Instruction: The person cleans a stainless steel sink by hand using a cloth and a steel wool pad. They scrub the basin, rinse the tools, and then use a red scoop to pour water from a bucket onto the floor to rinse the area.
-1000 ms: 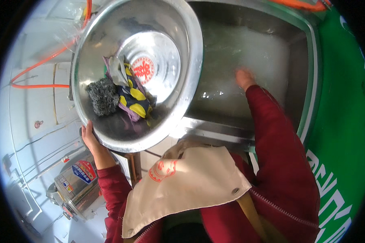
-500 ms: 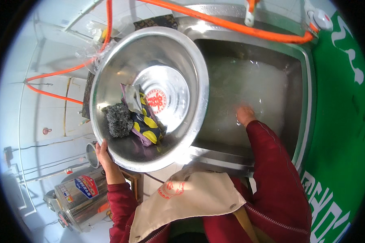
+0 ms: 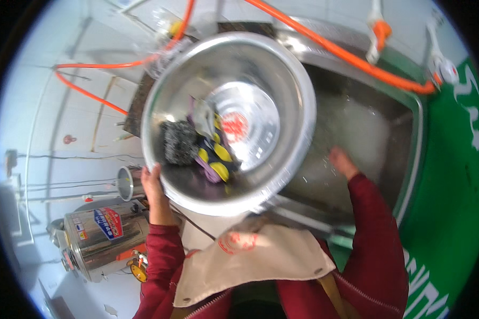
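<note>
A steel basin [image 3: 271,69] is tilted over the left part of the sink. My left hand [image 3: 155,187] grips its lower-left rim. Inside lie a dark steel scourer [image 3: 180,142] and crumpled cloths [image 3: 213,159], one dark with yellow spots, others purple and pale. My right hand [image 3: 341,162] is dipped in cloudy water in the steel sink [image 3: 418,138], right of the basin; its fingertips are under the surface and too unclear to read.
Orange hoses [image 3: 340,49] run behind the sink and along the left wall. A large steel canister [image 3: 90,250] and a smaller steel pot [image 3: 125,183] are at lower left. A green panel [image 3: 447,202] borders the sink on the right, and crumpled plastic bags [image 3: 165,24] lie behind the basin.
The view has shifted, bringing more of the hoses and back wall in. The basin has moved rightward in the picture with my left hand still on it; my right hand stays in the water.
</note>
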Available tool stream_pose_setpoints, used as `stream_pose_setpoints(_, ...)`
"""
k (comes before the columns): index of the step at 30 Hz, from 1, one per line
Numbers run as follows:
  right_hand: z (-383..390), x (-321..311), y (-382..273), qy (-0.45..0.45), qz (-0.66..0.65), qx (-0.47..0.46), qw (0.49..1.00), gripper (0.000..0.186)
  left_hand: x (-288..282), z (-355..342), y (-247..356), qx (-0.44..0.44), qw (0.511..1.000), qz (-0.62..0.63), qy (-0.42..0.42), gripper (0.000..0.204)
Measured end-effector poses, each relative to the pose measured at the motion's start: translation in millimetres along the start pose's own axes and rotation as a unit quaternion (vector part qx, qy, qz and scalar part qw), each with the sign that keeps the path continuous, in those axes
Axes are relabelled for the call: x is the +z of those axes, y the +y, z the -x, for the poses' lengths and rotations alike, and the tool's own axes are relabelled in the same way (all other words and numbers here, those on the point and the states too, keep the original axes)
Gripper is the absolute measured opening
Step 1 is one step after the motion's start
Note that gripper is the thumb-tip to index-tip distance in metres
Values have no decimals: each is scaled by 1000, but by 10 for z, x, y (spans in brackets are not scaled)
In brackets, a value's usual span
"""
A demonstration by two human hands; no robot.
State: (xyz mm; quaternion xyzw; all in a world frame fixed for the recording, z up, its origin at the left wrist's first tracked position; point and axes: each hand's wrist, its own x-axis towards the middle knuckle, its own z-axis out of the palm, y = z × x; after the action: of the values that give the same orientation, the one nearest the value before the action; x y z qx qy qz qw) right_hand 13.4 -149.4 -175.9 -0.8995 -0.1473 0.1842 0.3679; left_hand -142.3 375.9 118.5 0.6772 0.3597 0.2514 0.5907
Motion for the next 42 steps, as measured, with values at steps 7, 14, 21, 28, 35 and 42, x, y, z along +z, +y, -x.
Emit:
stream_pose_setpoints(7, 3, -746, -544, 101, -548, 158, 815, 21, -21, -39, -40, -14, 995, 78, -64, 19)
stream_pose_setpoints(14, 306, -1163, -946, 85, -533, 96, 836, 44, -58, -125, -118, -7, 994, 81, -76, 22)
stream_pose_setpoints(21, 313, -851, -498, 137, -457, 170, 862, 34, -21, -100, -93, -18, 989, 118, -87, 23)
stream_pose_setpoints(28, 316, -580, 1, 145, -52, 323, 934, 47, -351, 557, -73, -107, 973, 192, -68, 32)
stream_pose_setpoints(35, 210, -178, 583, 40, 90, 319, 943, 53, -134, 1375, 226, -186, 836, -264, -444, 14)
stream_pose_setpoints(42, -97, -54, 310, 75, -272, 316, 906, 31, 1337, 1631, -188, -78, 769, -172, -610, 24)
